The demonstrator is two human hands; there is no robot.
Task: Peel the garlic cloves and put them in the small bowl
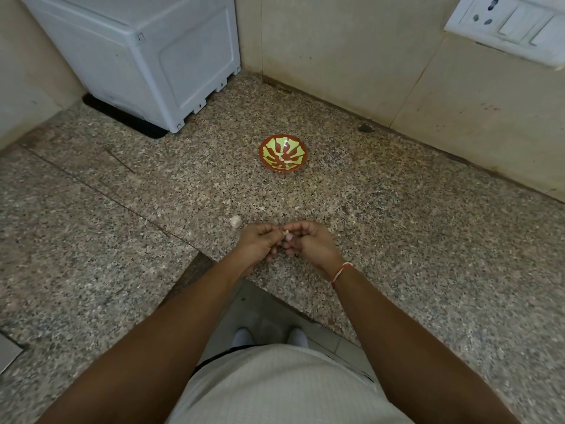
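One garlic clove is pinched between the curled fingers of the left hand and right hand, above the near counter edge. One garlic piece is seen just left. One small bowl is set farther back, a few pale cloves inside, not countable.

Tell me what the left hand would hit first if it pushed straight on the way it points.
The left hand points right, so it would meet the garlic clove it pinches, then at once the right hand fingers. Depth looks matched, though one view cannot confirm it.
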